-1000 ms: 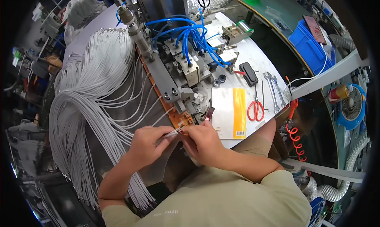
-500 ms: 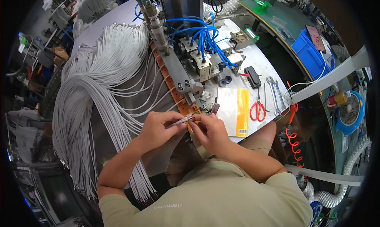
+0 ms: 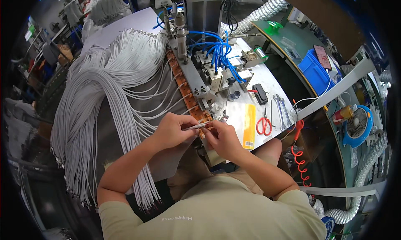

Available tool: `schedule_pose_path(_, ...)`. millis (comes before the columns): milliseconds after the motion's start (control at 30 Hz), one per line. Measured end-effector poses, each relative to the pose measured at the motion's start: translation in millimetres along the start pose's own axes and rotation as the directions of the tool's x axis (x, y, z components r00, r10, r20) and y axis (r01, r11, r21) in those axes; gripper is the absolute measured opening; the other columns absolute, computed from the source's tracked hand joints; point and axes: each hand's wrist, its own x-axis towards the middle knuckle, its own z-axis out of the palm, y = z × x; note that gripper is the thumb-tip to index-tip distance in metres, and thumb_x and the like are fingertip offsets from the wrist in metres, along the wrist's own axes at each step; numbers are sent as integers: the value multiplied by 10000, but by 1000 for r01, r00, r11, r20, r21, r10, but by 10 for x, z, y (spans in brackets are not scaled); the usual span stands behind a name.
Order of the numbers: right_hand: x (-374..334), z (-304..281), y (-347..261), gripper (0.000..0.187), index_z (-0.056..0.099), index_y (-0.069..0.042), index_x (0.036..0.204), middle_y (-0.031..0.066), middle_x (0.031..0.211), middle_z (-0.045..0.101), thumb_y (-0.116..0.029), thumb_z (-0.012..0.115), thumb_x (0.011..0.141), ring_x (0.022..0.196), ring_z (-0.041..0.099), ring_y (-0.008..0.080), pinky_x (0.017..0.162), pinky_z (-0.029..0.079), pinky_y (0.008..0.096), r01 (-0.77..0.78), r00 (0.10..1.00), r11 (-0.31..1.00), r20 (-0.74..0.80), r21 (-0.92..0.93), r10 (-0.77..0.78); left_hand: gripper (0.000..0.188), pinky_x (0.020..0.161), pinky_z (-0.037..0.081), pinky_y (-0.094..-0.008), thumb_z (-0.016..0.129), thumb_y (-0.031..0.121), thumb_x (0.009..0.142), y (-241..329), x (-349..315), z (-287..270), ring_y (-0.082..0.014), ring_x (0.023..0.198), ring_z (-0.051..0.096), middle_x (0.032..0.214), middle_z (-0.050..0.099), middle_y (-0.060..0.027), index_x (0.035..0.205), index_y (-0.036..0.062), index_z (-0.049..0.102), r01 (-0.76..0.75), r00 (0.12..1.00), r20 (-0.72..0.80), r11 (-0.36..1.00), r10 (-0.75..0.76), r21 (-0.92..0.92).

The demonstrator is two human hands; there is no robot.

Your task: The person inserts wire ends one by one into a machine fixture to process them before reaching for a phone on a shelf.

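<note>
The white desk (image 3: pixel 265 75) carries a machine (image 3: pixel 216 82) with blue tubes (image 3: pixel 223 54). Left of the machine, pale cables (image 3: pixel 94 79) lie across a grey sheet (image 3: pixel 107 133); right of it, a yellow-and-white booklet (image 3: pixel 249 125), red-handled scissors (image 3: pixel 264 121), wrenches (image 3: pixel 279 110), a black case (image 3: pixel 260 94).

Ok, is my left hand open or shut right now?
Shut: the left hand pinches a light-grey cable between thumb and fingers, and the cable runs across to the right hand.

Grey metal machinery (image 3: pixel 191 75) blocks forward passage; long white cables (image 3: pixel 94 89) crowd the left; the flat yellow-and-white booklet (image 3: pixel 249 125) leaves room above.
</note>
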Motion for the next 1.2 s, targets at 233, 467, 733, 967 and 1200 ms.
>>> schedule_pose_path(233,87,-98,219,137,580,0,995,114,725,633,-79,661,917,602,598,136,542,450,277,309,950,950,65,-43,-306,126,726,515,-243,635,39,923,96,6,-39,-66,804,637,847,708,-50,1021,-23,684,4,989,145,1000,-1,-17)
schedule_pose_path(467,208,-45,383,161,556,-17,924,48,686,548,-125,674,926,589,479,106,554,365,238,553,744,726,-150,-408,-651,135,707,511,-274,638,31,904,437,-166,-19,-131,754,660,852,705,-107,1023,-21,677,-22,1000,9,990,21,138)
schedule_pose_path(733,387,-36,823,144,550,-51,895,-46,693,509,-138,648,955,607,443,38,537,348,222,-74,983,848,-103,525,150,175,682,524,-328,680,56,863,263,-61,-68,-288,765,676,937,701,-142,1033,18,689,-251,959,222,898,178,363)
schedule_pose_path(967,433,-96,774,153,554,-47,908,-42,674,507,-164,634,965,590,438,35,517,337,219,-256,954,839,-16,481,301,210,652,536,-343,698,65,843,132,42,117,-307,762,671,1015,703,-120,1049,25,691,-262,951,19,773,308,578)
schedule_pose_path(1200,317,-225,759,137,569,-44,973,-23,667,526,-173,616,977,582,449,39,513,348,224,-142,926,860,-242,491,291,176,644,515,-253,679,60,881,100,12,5,-181,703,662,907,709,-120,1049,7,674,-174,975,-85,944,205,280)
